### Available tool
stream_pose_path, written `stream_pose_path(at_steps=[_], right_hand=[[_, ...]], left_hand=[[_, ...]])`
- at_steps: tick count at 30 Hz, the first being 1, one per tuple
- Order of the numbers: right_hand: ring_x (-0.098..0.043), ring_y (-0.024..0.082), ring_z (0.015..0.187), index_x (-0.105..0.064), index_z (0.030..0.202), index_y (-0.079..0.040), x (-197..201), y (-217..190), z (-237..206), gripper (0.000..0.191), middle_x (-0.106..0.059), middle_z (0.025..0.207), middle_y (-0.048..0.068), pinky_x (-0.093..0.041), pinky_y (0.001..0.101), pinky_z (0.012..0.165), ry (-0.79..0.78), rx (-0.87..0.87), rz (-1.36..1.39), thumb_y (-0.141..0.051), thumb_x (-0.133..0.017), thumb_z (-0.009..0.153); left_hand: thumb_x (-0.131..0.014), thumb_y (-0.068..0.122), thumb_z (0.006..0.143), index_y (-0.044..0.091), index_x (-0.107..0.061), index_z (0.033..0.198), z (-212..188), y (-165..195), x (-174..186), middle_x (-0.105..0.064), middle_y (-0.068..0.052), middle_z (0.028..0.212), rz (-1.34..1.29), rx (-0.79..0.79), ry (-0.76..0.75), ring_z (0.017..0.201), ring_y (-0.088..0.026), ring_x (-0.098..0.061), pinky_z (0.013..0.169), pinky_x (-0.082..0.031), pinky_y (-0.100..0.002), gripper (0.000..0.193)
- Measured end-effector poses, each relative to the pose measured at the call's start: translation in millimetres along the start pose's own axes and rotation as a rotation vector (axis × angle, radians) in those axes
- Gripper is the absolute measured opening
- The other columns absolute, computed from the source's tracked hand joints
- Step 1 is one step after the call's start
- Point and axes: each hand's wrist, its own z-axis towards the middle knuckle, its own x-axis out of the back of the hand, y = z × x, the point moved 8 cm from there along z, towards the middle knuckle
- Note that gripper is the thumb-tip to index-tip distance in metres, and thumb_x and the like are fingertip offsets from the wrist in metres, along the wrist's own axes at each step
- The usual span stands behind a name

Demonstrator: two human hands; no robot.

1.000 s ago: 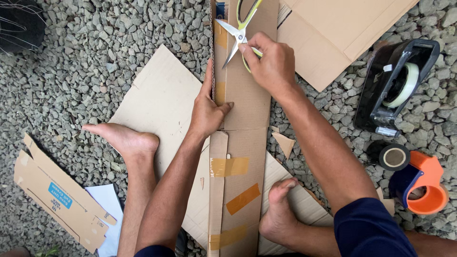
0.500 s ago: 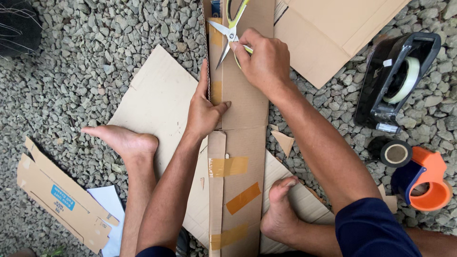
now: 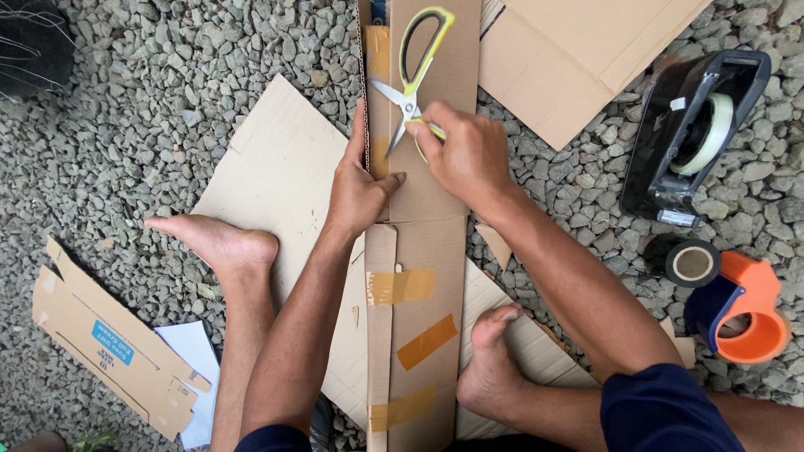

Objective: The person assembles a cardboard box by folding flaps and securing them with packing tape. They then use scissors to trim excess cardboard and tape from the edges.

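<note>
A long folded cardboard piece (image 3: 423, 276) with strips of brown tape runs up the middle of the gravel ground. My left hand (image 3: 358, 182) presses flat on it, fingers along its left raised edge. My right hand (image 3: 465, 152) grips the lower handle of yellow-handled scissors (image 3: 410, 92), whose blades are spread open and rest on the cardboard just above my left thumb. The upper handle loop lies free on the cardboard. My bare feet (image 3: 213, 243) flank the piece.
A flat cardboard sheet (image 3: 276, 180) lies under the long piece; another sheet (image 3: 569, 59) sits top right. A black tape dispenser (image 3: 695, 134), a dark tape roll (image 3: 693, 264) and an orange tape gun (image 3: 745, 310) lie right. A flattened box (image 3: 109, 347) lies bottom left.
The view has shifted so the scissors and hands sit lower in frame. My right hand has slid lower on the scissors, and the upper handle loop now shows free.
</note>
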Motion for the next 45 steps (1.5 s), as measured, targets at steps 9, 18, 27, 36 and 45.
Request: stream_pose_path(at_steps=[9, 18, 27, 36, 45], right_hand=[[-0.073, 0.033, 0.067, -0.071, 0.095, -0.008, 7, -3, -19, 0.023, -0.074, 0.077, 0.013, -0.053, 0.0437, 0.056, 0.165, 0.1, 0.069, -0.03, -0.075, 0.099], [-0.071, 0.034, 0.063, -0.071, 0.092, -0.008, 19, -12, -22, 0.025, -0.072, 0.071, 0.013, -0.051, 0.0458, 0.054, 0.099, 0.063, 0.023, -0.032, -0.076, 0.098], [-0.07, 0.036, 0.061, -0.071, 0.09, -0.009, 34, -25, -41, 0.026, -0.07, 0.067, 0.015, -0.051, 0.0475, 0.053, 0.082, 0.074, -0.006, -0.034, -0.077, 0.096], [-0.072, 0.035, 0.065, -0.072, 0.092, -0.01, 33, -21, -41, 0.025, -0.072, 0.072, 0.014, -0.052, 0.0465, 0.053, 0.103, 0.097, 0.004, -0.034, -0.076, 0.096], [-0.072, 0.036, 0.068, -0.072, 0.096, -0.01, 16, -7, -44, 0.025, -0.073, 0.076, 0.015, -0.052, 0.046, 0.055, 0.118, 0.016, 0.12, -0.035, -0.075, 0.096]], left_hand=[[-0.077, -0.016, 0.075, 0.008, -0.009, 0.164, -9, 3, -1, -0.026, -0.018, 0.169, 0.031, -0.026, 0.016, 0.155, -0.028, -0.033, 0.125, -0.036, -0.037, 0.114], [-0.075, -0.013, 0.077, 0.008, -0.01, 0.166, -17, 10, 0, -0.038, -0.02, 0.166, 0.104, -0.015, 0.025, 0.15, -0.027, -0.045, 0.121, -0.041, -0.035, 0.111], [-0.08, -0.009, 0.078, 0.007, -0.005, 0.165, -27, 25, -1, -0.039, -0.023, 0.163, 0.199, -0.111, 0.012, 0.149, -0.031, -0.045, 0.122, -0.04, -0.037, 0.116], [-0.101, 0.017, 0.05, 0.017, 0.005, 0.159, -6, 60, 4, -0.044, -0.029, 0.139, 0.599, -0.04, -0.085, 0.116, -0.046, -0.06, 0.095, -0.055, -0.045, 0.152], [-0.061, 0.032, 0.102, 0.024, 0.002, 0.176, 40, 56, 28, -0.06, -0.037, 0.135, 0.744, -0.2, -0.22, 0.119, -0.048, -0.065, 0.107, -0.048, -0.051, 0.097]])
